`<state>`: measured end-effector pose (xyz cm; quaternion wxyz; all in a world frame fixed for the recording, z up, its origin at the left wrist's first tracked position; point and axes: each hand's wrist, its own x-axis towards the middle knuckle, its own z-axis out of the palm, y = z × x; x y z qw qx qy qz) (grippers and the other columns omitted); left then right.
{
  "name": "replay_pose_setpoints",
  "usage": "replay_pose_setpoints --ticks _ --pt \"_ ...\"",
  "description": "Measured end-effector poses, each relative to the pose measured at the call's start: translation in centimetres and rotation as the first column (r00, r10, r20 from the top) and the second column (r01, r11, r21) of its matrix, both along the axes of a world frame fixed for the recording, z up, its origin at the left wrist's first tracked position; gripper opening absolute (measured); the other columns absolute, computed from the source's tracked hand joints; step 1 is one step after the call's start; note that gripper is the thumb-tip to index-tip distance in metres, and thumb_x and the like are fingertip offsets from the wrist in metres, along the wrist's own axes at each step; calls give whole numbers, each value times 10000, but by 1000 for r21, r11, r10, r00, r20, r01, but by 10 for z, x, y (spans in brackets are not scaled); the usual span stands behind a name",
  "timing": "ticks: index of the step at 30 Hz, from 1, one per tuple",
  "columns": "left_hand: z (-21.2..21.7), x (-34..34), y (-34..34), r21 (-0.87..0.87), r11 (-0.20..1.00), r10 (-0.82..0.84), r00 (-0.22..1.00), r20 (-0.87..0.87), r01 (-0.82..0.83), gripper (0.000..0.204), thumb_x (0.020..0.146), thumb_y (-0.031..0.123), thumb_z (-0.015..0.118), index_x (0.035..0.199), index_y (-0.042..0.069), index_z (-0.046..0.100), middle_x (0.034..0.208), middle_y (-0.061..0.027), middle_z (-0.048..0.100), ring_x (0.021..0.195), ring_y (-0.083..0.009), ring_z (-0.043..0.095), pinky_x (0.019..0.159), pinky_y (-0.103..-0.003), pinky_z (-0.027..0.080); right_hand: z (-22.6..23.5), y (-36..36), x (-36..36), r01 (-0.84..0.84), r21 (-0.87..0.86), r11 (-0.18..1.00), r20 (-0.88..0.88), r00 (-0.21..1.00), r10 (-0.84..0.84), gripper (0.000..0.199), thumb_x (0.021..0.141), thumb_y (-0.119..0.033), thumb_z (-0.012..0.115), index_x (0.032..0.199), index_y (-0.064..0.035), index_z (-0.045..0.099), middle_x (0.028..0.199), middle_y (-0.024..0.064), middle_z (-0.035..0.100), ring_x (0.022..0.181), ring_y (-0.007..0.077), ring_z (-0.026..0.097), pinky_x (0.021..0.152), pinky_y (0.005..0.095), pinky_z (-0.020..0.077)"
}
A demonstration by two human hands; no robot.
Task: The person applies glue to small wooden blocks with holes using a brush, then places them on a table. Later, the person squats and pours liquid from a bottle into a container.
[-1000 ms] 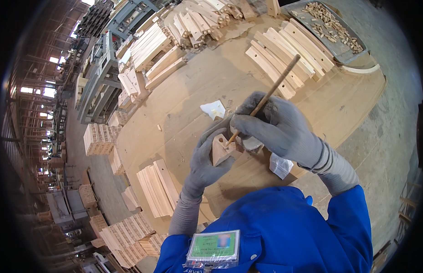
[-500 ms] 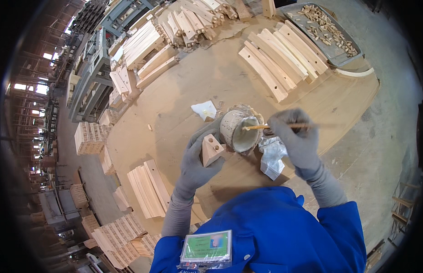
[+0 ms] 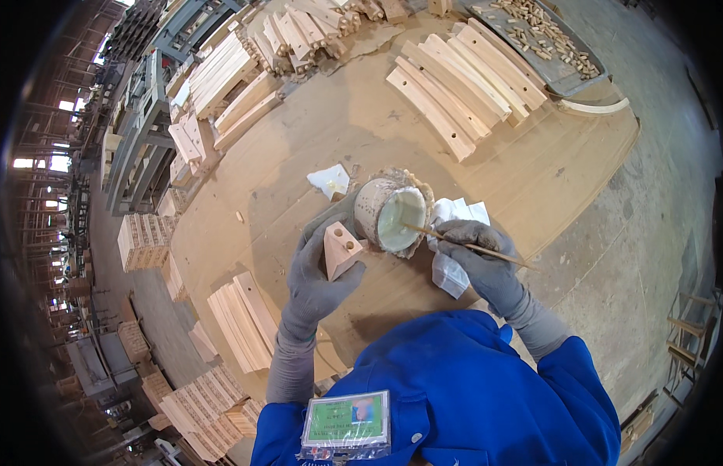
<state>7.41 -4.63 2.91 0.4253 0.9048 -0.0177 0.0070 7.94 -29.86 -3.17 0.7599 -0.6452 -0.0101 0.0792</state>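
Observation:
My left hand (image 3: 318, 281), in a grey glove, is closed round a wooden piece (image 3: 342, 252) whose end with two round holes faces up. In my gloved right hand (image 3: 486, 264) is a thin wooden stick (image 3: 486, 250). Its tip reaches into the mouth of a round, crusted pot (image 3: 369, 208) with whitish paste (image 3: 400, 221) inside. The pot leans toward me on the table, just right of the wooden piece. Crumpled white paper (image 3: 450, 273) lies between the pot and my right hand.
Curved wooden slats (image 3: 454, 89) lie far right, beside a metal tray (image 3: 567, 74) of small dowels. More wooden pieces (image 3: 221, 70) are piled far left, and a short stack (image 3: 245, 318) sits near left. A white scrap (image 3: 329, 180) lies behind the pot.
My right hand has come down and nearer, and the stick's tip has gone from the pot's rim into its mouth. The left hand still holds the wooden piece.

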Motion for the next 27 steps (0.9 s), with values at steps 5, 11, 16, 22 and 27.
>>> replay_pose_setpoints --ticks 5,11,16,22,27 --pt "-1 -1 2 -34 999 14 1000 -22 -14 583 638 80 740 1190 23 561 1169 -132 566 1066 -249 573 887 -329 467 12 4 -14 110 161 981 -222 972 -72 118 803 6 656 904 42 607 885 121 660 789 163 643 720 268 538" --pt "0 0 3 -54 998 -36 999 -19 35 606 634 74 730 1207 17 541 1210 -149 548 1131 -280 540 937 -353 441 59 4 11 183 411 893 -269 960 -74 122 810 -20 661 858 48 571 820 148 646 726 199 659 641 282 556" --pt "3 2 3 21 993 -117 990 83 116 617 629 77 716 1214 15 531 1266 -168 522 1197 -315 497 992 -372 405 127 26 62 -133 211 968 -126 979 162 183 814 -128 699 833 15 587 802 111 648 685 132 645 607 228 528" --pt "9 2 2 78 990 -119 993 22 117 626 624 70 712 1219 17 526 1286 -166 512 1222 -310 478 1012 -372 391 112 48 83 -319 -82 944 131 936 328 233 818 -200 698 852 5 593 690 69 631 598 103 607 531 225 465" --pt "7 2 -1 50 992 -116 992 53 114 632 620 58 713 1221 15 520 1300 -165 504 1233 -305 469 1025 -375 381 112 55 85 -402 -95 911 -3 915 403 225 841 -207 667 885 4 600 679 52 629 552 98 578 506 237 450"
